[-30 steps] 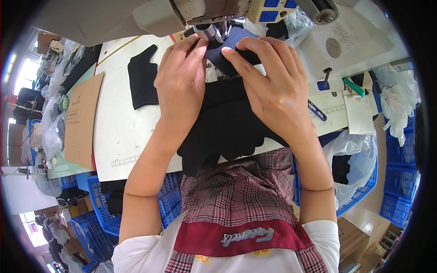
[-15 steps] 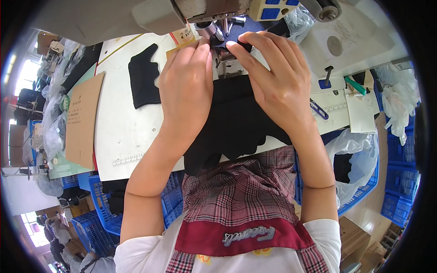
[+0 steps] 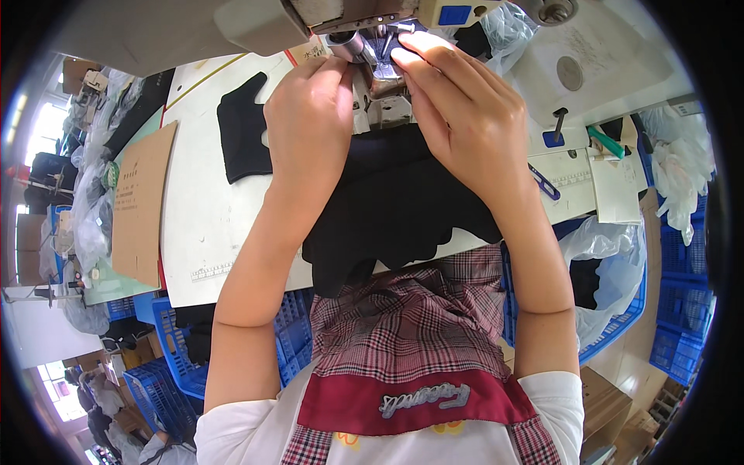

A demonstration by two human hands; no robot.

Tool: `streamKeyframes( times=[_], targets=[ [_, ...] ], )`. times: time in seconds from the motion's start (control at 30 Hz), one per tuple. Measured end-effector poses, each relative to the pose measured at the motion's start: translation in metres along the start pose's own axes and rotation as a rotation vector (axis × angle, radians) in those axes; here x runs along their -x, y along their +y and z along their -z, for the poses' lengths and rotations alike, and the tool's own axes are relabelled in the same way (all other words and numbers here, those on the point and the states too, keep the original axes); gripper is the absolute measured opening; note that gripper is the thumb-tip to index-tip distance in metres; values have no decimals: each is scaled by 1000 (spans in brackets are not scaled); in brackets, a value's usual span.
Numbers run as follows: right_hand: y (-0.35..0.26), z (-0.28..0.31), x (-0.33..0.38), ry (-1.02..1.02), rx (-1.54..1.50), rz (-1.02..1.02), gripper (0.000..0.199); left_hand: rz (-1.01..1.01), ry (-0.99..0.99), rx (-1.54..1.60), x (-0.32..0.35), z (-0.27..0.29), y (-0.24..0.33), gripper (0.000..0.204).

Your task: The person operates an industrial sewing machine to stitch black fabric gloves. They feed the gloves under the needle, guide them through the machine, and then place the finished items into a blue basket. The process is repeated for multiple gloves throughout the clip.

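— Changed in the last second?

— Moved up and inward. Left hand (image 3: pixel 310 116) and right hand (image 3: pixel 461 116) now crowded against the needle area of the sewing machine (image 3: pixel 364 35), higher than a second ago, when spread flatter over the cloth.

— And the cloth?

— Black fabric piece (image 3: pixel 395 209) drawn further under the machine head; leading edge hidden beneath the fingers, trailing part draped over the near edge of the white desk (image 3: pixel 209 225) toward the lap.

— State of each grip?

— Left: fingers curled down onto the cloth just left of the presser foot, pressing rather than pinching, nothing enclosed as far as visible. Right: thumb and forefinger brought close together at the foot, lit by the machine lamp; pinching the cloth edge or only steadying it, impossible to tell, contact point hidden.

— Meaning?

— Probably a shift from smoothing to fine positioning at the needle, judging by the bunched fingers.

— Anything else nearby?

— Second black cut piece (image 3: pixel 242 132) lying flat to the left, untouched. Brown cardboard sheet (image 3: pixel 143 201) further left. Blue plastic crates (image 3: pixel 174 349) below the desk edge. Plaid apron (image 3: pixel 403 341) across the lap.
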State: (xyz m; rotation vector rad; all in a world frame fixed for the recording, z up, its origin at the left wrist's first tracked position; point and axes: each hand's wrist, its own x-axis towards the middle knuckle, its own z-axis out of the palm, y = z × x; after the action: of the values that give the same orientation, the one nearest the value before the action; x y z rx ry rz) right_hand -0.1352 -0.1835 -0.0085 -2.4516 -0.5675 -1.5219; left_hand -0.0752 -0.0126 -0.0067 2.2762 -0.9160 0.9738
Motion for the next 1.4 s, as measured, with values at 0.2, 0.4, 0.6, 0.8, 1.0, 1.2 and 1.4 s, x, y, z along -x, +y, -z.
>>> streamKeyframes(
  times=[0.2, 0.4, 0.6, 0.8, 1.0, 1.2, 1.4],
  targets=[
    [3, -2, -1, 30, -7, 26, 21, 63, 4, 231, -2, 0, -2, 13],
    [-4, 4, -3, -12, -38, -32, 19, 241, 136, 655, 18, 0, -8, 12],
    [-3, 4, 0, -5, -38, -32, 19, 410, -169, 651, 42, 19, -21, 23],
    [-1, 1, 0, 18, -52, -10, 23, 1022, -384, 1196, 14, 4, -27, 40],
    [-14, 23, 2, -152, -112, -109, 37, 917, 78, 1362, -28, -29, -31, 16],
    [-21, 64, 27, -377, -129, -290, 44, 730, 61, 1150, -27, 1, -78, 16],
    [-17, 70, 49, -504, -116, -350, 44, 857, -67, 1397, -10, -11, -57, 25]
  ],
)
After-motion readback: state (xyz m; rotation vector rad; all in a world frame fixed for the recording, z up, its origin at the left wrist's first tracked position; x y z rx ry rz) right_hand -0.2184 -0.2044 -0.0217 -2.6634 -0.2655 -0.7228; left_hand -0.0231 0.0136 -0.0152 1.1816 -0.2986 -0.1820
